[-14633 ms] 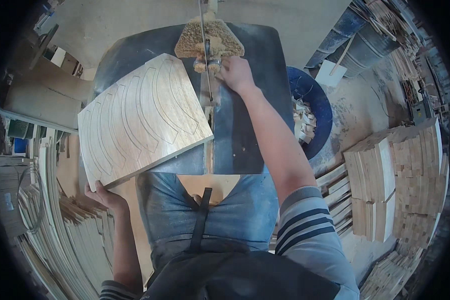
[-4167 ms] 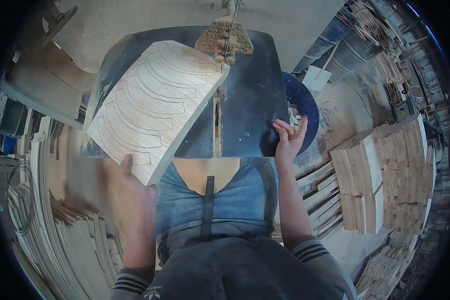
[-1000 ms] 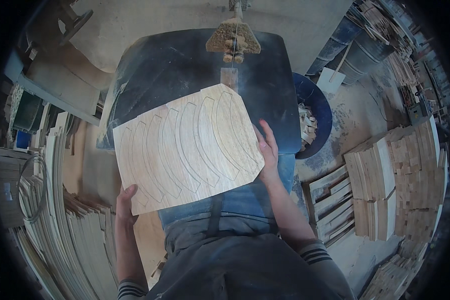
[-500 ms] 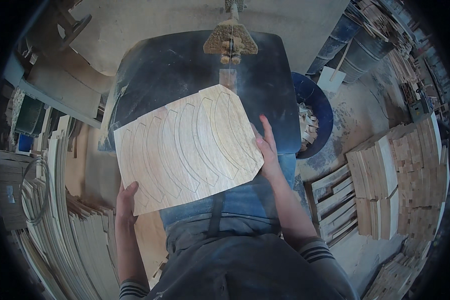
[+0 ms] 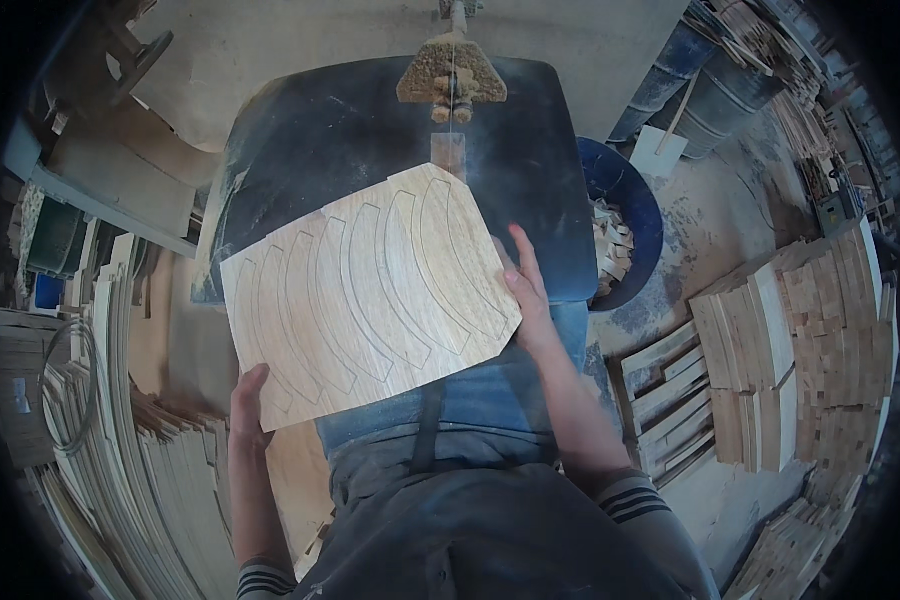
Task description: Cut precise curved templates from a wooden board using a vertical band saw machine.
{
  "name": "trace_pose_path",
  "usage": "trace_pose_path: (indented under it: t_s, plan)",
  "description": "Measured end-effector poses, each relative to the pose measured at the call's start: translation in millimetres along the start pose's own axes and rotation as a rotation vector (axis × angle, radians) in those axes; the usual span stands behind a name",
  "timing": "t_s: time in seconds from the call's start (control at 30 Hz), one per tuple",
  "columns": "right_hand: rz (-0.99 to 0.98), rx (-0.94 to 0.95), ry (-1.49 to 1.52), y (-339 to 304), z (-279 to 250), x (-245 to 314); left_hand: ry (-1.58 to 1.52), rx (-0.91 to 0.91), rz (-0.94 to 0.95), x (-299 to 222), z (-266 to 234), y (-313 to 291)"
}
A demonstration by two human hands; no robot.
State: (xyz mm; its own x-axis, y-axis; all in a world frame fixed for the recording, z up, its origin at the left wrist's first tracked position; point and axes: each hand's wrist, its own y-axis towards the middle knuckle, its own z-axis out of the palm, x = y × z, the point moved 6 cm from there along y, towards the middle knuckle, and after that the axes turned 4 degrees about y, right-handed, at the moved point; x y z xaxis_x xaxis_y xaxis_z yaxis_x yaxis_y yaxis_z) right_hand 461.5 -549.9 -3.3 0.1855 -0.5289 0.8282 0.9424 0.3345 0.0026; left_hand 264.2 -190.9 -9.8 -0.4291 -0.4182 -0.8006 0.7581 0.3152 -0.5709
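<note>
A pale wooden board (image 5: 355,290) with several curved outlines drawn on it lies tilted over the near part of a dark saw table (image 5: 300,150). My left hand (image 5: 251,395) grips its near left corner, thumb on top and the other fingers hidden beneath. At the right edge my right hand (image 5: 530,295) holds the board, with one finger raised away from it. The thin bandsaw blade (image 5: 453,85) runs down past a dust-covered guide (image 5: 455,68) beyond the board. The board's far corner is just short of the pale insert (image 5: 448,150) below the blade.
A blue tub (image 5: 645,225) with wood offcuts stands right of the table. Stacks of cut wood pieces (image 5: 830,340) fill the right side. Long boards (image 5: 155,460) lean at the left, near a coil of wire (image 5: 70,385). Drums (image 5: 725,100) stand at the back right.
The board and both hands show slightly further left in the picture, but the saw table and surroundings shift much the same way. Both hands keep their hold on the board.
</note>
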Motion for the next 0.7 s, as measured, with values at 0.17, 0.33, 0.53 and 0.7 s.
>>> trace_pose_path:
  t_s: [0.17, 0.33, 0.53, 0.7]
  plan:
    - [-0.235, -0.128, 0.016, -22.9, 1.8, -5.0, -0.07, 0.038, 0.074, 5.1, 8.0, -2.3]
    - [-0.282, -0.211, -0.072, -8.0, 0.0, 5.2, -0.099, -0.052, 0.091, 17.3, 21.2, -9.8]
    - [-0.291, -0.123, 0.034, 12.1, -18.0, 4.0, -0.109, -0.087, 0.093, 22.7, 44.0, -21.1]
    - [-0.238, -0.113, 0.096, 29.6, -28.0, 8.2, -0.134, -0.123, 0.091, 21.4, 66.4, -29.6]
